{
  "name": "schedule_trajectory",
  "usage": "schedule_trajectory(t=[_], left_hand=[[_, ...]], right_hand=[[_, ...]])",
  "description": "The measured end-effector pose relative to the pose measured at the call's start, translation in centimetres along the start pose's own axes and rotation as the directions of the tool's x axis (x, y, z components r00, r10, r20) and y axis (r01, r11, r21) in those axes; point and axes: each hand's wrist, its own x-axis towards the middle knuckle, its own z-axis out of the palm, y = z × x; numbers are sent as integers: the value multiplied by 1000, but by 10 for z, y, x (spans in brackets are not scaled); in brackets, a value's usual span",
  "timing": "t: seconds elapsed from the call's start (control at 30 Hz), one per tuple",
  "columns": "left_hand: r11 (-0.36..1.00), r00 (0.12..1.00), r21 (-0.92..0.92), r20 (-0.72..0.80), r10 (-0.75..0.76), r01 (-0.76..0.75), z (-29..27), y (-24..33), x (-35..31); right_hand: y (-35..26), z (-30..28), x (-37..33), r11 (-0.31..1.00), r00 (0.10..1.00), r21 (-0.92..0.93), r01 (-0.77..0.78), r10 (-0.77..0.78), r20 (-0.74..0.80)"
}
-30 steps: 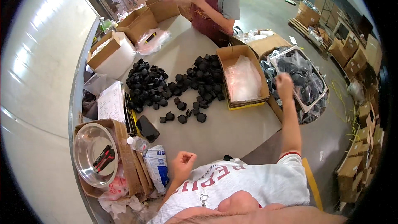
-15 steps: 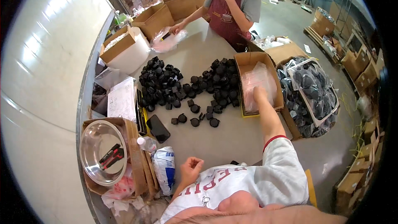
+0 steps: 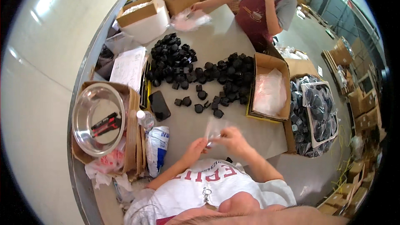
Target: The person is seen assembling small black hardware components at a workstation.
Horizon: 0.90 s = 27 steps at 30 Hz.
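Close to my chest, a small clear plastic bag [image 3: 213, 127] is held between my two hands. The fingers of my left hand [image 3: 197, 148] pinch one side of it. My right hand [image 3: 234, 140] closes on the other side, slightly blurred. Beyond them, small black plastic pieces [image 3: 173, 56], round and block-shaped, lie in two joined heaps, with several loose ones nearer me. At the right of the heaps, an open cardboard box [image 3: 271, 60] holds a stack of clear bags [image 3: 270, 93].
Left are a steel bowl [image 3: 78, 121] holding black-and-red tools, a phone [image 3: 159, 105], a bottle [image 3: 146, 119] and papers [image 3: 127, 68]. A carton of bagged black parts [image 3: 323, 112] stands right. Across the table, a person [image 3: 258, 10] in an apron reaches toward plastic bags [image 3: 187, 20].
My right hand has left the bag box and come back to my chest with a clear bag. My left hand has met it and grips the bag too. The view has shifted.
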Motion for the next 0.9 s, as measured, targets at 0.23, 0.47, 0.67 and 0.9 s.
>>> schedule_trajectory(t=[0.23, 0.47, 0.67, 0.9], left_hand=[[983, 999, 184, 34, -33, 26, -18, -20, -6], [980, 999, 194, 16, 43, -45, -15, -21, -29], [955, 964, 198, -103, 243, -220, -8, -22, -39], [688, 813, 558, -41, 581, -464, -5, -8, -50]], right_hand=[[-23, -1, -9, 996, 992, -76, 51, -42, 119], [-39, 9, -7, 998, 993, 1, 55, -55, 100], [-73, 21, 0, 891, 994, 440, -111, 102, 45], [-60, 34, -14, 784, 976, 592, -188, 218, 22]])
